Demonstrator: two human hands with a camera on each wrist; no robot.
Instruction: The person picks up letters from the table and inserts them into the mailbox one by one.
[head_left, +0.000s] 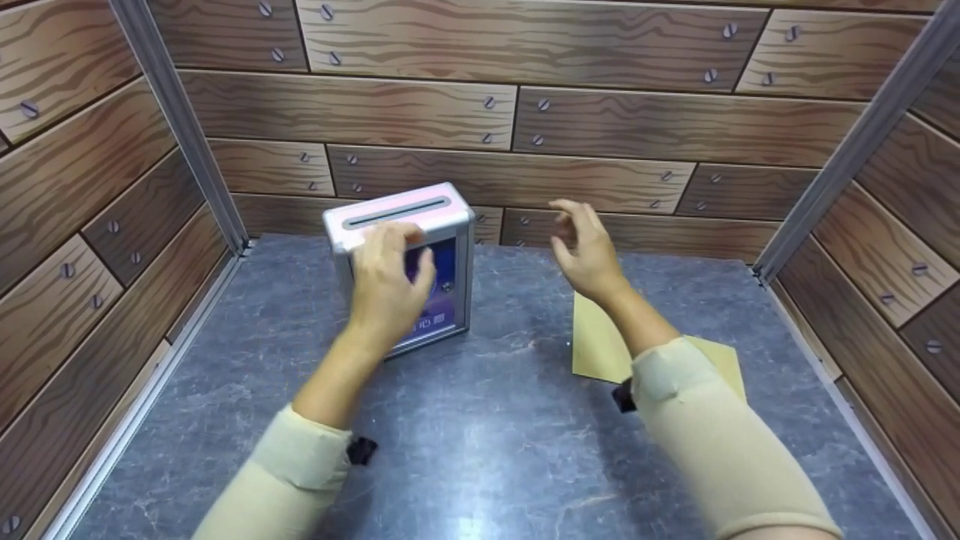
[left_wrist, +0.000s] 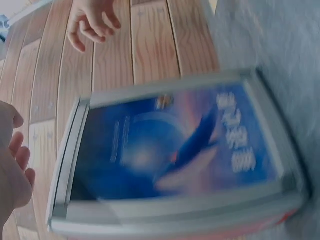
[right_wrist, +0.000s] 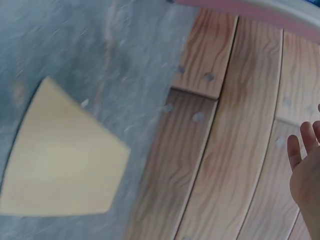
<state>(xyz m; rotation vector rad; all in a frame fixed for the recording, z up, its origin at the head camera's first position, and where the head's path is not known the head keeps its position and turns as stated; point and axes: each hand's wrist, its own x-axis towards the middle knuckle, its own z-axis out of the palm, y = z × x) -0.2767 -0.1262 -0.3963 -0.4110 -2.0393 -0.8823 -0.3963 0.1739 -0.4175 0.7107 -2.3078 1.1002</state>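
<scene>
A metal-framed slotted box [head_left: 448, 255] stands upright on a grey marbled surface [head_left: 480, 450], left of the middle and nearer the far edge than the near one; it rests on its narrow base, which leaves the long slot [head_left: 397, 213] facing up and seems to suit the box to taking thin, flat things; its front poster [left_wrist: 175, 145], blue and violet with a leaping whale and pale lettering, is turned towards the near right corner, probably so that it can be read.

The person's left hand [head_left: 386, 281] hangs before the box's upper front, fingers loosely bent and a little apart, thumb held away, pinching nothing; the left wrist view shows a gap between hand and box, so it appears to bear no weight; the box stands by itself.

The right hand [head_left: 589, 251] is raised at the far end of a yellow-tan paper sheet [head_left: 600, 345], its fingers spread, gently curved and holding nothing; the sheet lies flat towards the right edge, well apart from the box, perhaps to keep it within the right hand's reach; the right forearm hides part of it.
</scene>
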